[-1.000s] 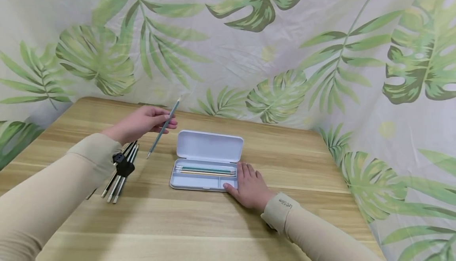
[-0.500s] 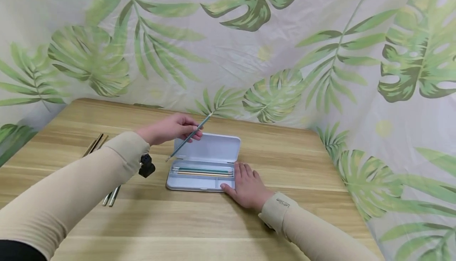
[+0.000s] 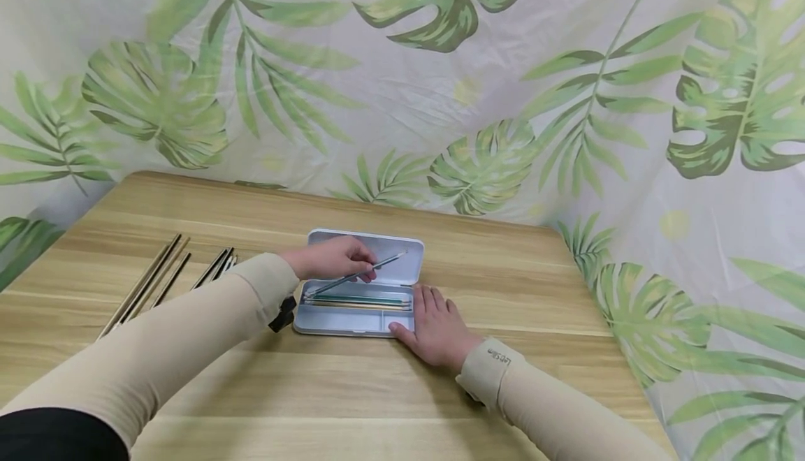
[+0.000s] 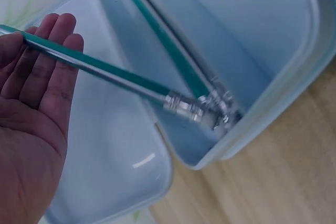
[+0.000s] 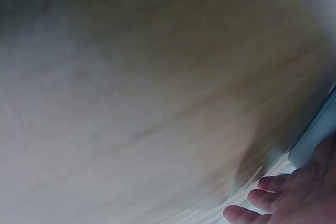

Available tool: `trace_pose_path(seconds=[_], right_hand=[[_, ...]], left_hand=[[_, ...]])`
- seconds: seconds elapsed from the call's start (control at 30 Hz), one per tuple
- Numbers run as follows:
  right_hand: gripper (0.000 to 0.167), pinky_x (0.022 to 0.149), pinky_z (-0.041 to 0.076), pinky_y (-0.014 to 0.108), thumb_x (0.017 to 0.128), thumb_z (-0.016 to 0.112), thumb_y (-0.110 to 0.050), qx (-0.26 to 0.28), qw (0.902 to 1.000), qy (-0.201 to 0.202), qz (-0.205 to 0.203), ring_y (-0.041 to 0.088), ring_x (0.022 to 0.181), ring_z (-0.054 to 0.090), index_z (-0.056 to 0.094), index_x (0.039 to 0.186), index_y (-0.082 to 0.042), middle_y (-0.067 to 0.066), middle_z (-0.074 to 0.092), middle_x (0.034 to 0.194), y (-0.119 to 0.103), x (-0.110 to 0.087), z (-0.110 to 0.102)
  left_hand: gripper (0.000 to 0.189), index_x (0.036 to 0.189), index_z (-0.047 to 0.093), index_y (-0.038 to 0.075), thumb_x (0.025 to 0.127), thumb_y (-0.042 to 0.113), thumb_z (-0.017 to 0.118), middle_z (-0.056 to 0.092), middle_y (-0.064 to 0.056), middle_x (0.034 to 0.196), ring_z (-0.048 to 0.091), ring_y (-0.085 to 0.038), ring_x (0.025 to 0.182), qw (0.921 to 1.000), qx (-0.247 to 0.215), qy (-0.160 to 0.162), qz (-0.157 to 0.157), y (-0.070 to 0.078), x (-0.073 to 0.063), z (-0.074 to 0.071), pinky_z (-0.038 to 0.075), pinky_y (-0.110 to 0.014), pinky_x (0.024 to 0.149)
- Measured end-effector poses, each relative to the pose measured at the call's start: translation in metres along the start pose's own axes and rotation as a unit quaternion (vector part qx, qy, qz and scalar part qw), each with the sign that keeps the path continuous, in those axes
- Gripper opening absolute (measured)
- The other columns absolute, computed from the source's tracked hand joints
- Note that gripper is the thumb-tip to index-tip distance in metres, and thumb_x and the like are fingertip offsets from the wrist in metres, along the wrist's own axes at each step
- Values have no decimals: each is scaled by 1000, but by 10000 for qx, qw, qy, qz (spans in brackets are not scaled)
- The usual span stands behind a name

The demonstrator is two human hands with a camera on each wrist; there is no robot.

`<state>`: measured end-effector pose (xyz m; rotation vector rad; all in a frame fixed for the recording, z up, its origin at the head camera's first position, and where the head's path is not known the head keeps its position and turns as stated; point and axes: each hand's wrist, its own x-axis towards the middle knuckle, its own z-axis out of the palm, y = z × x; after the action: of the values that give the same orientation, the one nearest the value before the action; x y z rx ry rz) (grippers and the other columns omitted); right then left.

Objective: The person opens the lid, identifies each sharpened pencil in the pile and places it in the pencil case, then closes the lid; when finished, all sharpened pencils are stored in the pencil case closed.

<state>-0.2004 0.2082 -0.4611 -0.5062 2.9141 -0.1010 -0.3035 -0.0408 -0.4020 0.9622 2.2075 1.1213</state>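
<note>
My left hand pinches a green pencil between thumb and fingers, over the back of an open pale pencil case. The pencil slants, its eraser end low at the case's left end, close beside the erasers of the pencils lying there, and its other end raised in front of the lid. Several pencils, green and yellowish, lie side by side in the long rear compartment. My right hand rests with fingers extended against the case's right end, the thumb at its front corner.
Several loose dark and light pencils lie on the wooden table at the left, partly hidden by the left sleeve. More pencils lie nearer the case. A leaf-patterned cloth hangs behind the table.
My left hand has carried the green pencil rightward and down from beside the case to over its rear compartment, tilting it flatter. My right hand has stayed at the case.
</note>
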Motion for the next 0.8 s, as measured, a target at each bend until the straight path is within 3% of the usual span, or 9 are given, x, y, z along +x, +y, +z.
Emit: trace_pose_path(seconds=[0.23, 0.33, 0.5, 0.8], right_hand=[[95, 118, 27, 60, 104, 31, -69, -61, 9999, -81, 51, 39, 152, 23, 15, 162, 4, 24, 25, 166, 2, 1, 3], [95, 117, 28, 60, 104, 31, -68, -21, 10000, -17, 16, 40, 152, 24, 16, 162, 5, 25, 26, 165, 3, 1, 5], [95, 118, 27, 60, 104, 31, -69, -86, 10000, -35, 2, 40, 152, 23, 16, 162, 5, 25, 25, 165, 4, 2, 5], [95, 118, 27, 60, 104, 29, -69, -40, 10000, -48, -13, 40, 152, 23, 15, 162, 5, 25, 24, 165, 4, 2, 6]], left_hand=[[21, 115, 71, -11, 101, 0, 60, 76, -9, 98, 71, -18, 91, 9992, 372, -56, -114, -4, 7, 7, 56, -32, 82], [20, 113, 74, -6, 97, 1, 65, 76, -5, 95, 69, -14, 89, 9957, 921, -42, -88, -6, 12, 10, 56, -32, 82], [19, 111, 77, 0, 94, 4, 69, 74, -1, 94, 65, -13, 89, 9828, 1847, 34, 14, -2, 19, 15, 56, -35, 87], [19, 111, 78, 3, 94, 2, 68, 73, -3, 98, 64, -15, 90, 9787, 1981, -331, -430, 5, 23, 21, 56, -36, 89]])
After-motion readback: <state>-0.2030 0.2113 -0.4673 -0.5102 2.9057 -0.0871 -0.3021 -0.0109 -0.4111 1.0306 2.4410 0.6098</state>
